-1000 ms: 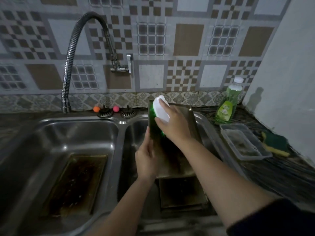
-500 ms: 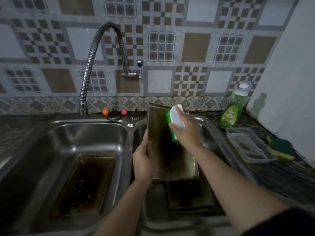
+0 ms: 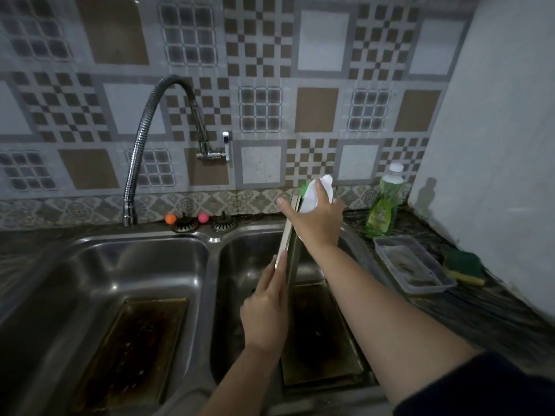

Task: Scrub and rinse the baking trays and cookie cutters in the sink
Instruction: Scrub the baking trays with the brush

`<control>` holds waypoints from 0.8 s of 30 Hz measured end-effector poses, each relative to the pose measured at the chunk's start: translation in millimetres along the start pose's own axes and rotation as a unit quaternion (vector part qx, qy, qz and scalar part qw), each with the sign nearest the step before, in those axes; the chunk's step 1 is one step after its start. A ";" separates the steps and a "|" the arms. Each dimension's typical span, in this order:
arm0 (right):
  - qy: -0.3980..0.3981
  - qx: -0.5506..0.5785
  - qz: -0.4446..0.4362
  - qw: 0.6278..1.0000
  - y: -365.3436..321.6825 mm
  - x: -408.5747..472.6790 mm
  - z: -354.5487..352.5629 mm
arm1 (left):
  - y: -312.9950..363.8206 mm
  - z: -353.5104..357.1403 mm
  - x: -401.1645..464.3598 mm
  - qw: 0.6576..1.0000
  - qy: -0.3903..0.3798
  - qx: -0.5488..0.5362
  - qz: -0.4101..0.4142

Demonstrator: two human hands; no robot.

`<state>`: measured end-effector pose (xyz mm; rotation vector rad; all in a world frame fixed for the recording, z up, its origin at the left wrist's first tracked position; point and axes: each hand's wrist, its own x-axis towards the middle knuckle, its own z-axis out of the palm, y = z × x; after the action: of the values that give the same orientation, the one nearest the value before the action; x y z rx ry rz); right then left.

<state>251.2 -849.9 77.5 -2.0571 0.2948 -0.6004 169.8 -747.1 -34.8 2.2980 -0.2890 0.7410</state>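
Tray (image 3: 289, 235) stands on edge over right basin (image 3: 240, 265). Left hand (image 3: 265, 307) flat against its near side, fingers straight. Right hand (image 3: 315, 217) grips white brush (image 3: 315, 195) at tray's top edge. Second tray (image 3: 318, 334) lies below; third tray (image 3: 132, 346) in left basin. Soap bottle (image 3: 384, 205), tub (image 3: 411, 265), sponge (image 3: 464, 264) on bench (image 3: 495, 301).

The tray (image 3: 289, 250) in the right basin now stands turned edge-on to the camera, where a second ago its broad face showed. The right hand (image 3: 315, 219) with the brush (image 3: 315, 195) sits higher, at the tray's top end, thumb over the edge. The left hand (image 3: 265, 307) lies flatter along the tray's near edge, fingers straighter than before.
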 end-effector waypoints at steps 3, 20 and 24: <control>-0.003 0.015 0.031 0.999 5.3 2.4 -5.8 | 4.4 3.1 -1.3 0.999 0.000 0.021 0.030; -0.063 0.218 -0.017 0.974 53.0 11.6 -63.3 | -32.5 13.9 29.3 0.909 -0.201 -0.253 -0.263; -0.066 0.174 -0.024 0.982 76.1 17.4 -63.8 | -30.1 26.8 13.1 0.912 -0.180 -0.270 -0.251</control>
<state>234.7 -944.2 46.1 -1.7595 0.0557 -0.5013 203.9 -743.2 -59.8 1.8348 -0.0433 -0.0367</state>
